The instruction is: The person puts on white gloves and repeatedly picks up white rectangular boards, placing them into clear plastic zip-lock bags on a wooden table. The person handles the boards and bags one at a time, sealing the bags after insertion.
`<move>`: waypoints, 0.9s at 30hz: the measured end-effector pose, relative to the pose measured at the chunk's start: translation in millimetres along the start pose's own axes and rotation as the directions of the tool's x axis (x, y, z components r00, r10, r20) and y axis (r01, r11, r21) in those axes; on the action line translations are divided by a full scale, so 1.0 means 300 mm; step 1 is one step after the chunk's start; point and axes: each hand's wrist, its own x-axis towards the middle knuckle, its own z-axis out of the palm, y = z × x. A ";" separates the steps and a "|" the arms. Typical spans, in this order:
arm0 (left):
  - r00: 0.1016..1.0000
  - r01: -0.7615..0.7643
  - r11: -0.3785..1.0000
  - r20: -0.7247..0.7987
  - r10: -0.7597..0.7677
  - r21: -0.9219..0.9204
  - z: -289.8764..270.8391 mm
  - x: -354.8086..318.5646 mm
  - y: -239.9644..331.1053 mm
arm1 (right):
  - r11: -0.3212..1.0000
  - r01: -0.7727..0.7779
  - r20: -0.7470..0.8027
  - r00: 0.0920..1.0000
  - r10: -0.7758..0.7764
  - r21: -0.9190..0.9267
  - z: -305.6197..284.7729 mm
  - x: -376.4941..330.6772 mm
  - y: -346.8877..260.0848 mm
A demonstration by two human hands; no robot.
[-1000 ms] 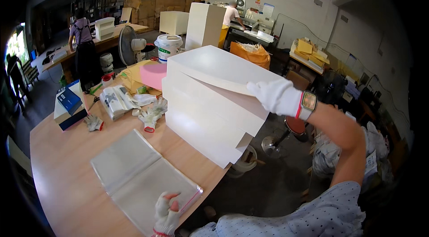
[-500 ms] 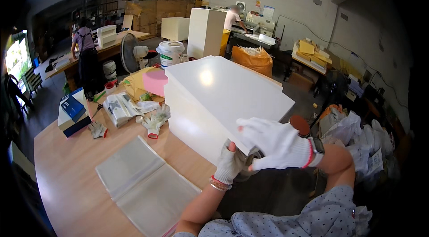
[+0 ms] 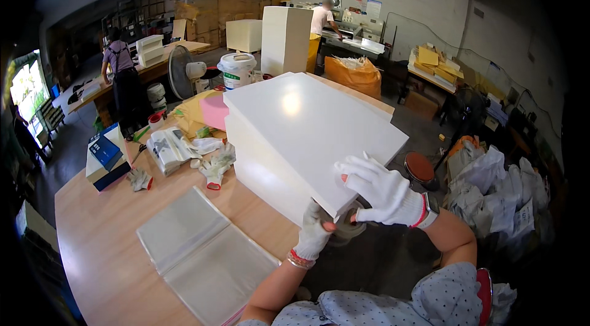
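Observation:
A tall stack of white sheets (image 3: 295, 135) stands on the wooden table (image 3: 92, 246). My right hand (image 3: 384, 194), in a white glove, lies flat on the stack's near corner with fingers spread. My left hand (image 3: 316, 231), also gloved, is tucked under that same corner, gripping the top sheets from below. A pile of clear plastic bags (image 3: 203, 255) lies flat on the table to the left of my arms.
Spare white gloves (image 3: 215, 166), a blue box (image 3: 104, 157), a pink block (image 3: 215, 111) and a white bucket (image 3: 236, 71) sit behind the stack. A round stool (image 3: 421, 166) and bagged goods (image 3: 491, 184) stand right. Two people work at far benches.
My right hand came off the stack's far edge and settled on the near corner. My left hand left the plastic bags and went under that corner.

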 end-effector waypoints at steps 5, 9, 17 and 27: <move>0.980 0.049 0.892 -0.194 0.044 0.450 0.023 -0.020 0.017 | 0.999 0.029 -0.056 0.998 -0.028 0.033 0.009 -0.011 0.041; 0.944 -0.192 0.676 -0.054 0.325 0.712 -0.003 -0.003 0.000 | 0.996 0.043 -0.090 0.995 -0.036 0.078 0.009 -0.008 0.048; 0.939 0.192 0.884 -0.342 -0.039 0.426 0.067 -0.004 0.041 | 0.998 0.049 -0.127 0.991 -0.052 -0.028 0.021 -0.005 0.037; 0.967 0.103 0.436 -0.192 0.165 0.894 0.003 -0.020 0.352 | 0.965 0.175 -0.344 0.909 -0.234 -0.195 -0.049 0.101 0.187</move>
